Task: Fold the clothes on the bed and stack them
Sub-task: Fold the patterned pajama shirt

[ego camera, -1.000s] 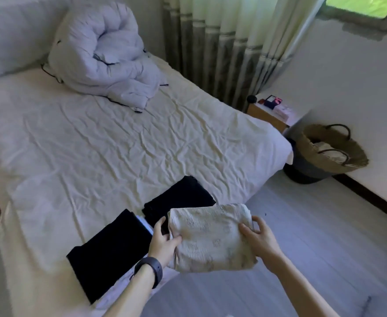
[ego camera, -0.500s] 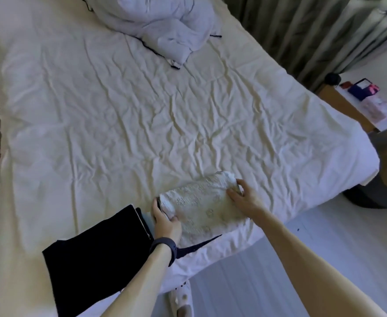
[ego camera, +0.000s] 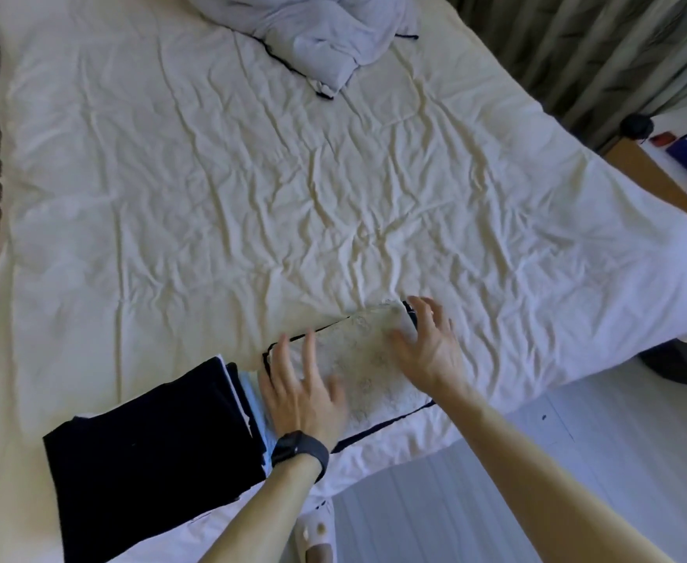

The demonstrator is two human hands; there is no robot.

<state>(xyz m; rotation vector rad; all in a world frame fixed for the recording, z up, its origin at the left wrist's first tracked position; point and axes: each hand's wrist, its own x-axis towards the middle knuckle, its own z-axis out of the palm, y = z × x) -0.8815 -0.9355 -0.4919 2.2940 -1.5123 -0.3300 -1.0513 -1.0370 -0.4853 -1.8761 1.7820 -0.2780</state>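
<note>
Down at the near left corner of the bed, a folded dark garment lies flat, its near edge close to the mattress edge, with white and light-blue folded layers showing along its right side. Just right of it, the left hand, a dark band on its wrist, rests with fingers spread and gripping nothing, palm down on the left end of a folded cream patterned cloth. That cloth sits on top of a dark folded piece whose rim peeks out along its near and far edges, near the bed's near edge. The right hand is likewise spread and empty over the cloth's right end; whether it touches is unclear. Farther away, the wrinkled sheet lies bare across the middle, up to a bundled pale duvet at the far edge. Right of the bed, a strip of grey floor lies open, and a wooden bedside stand sits at the far right.
</note>
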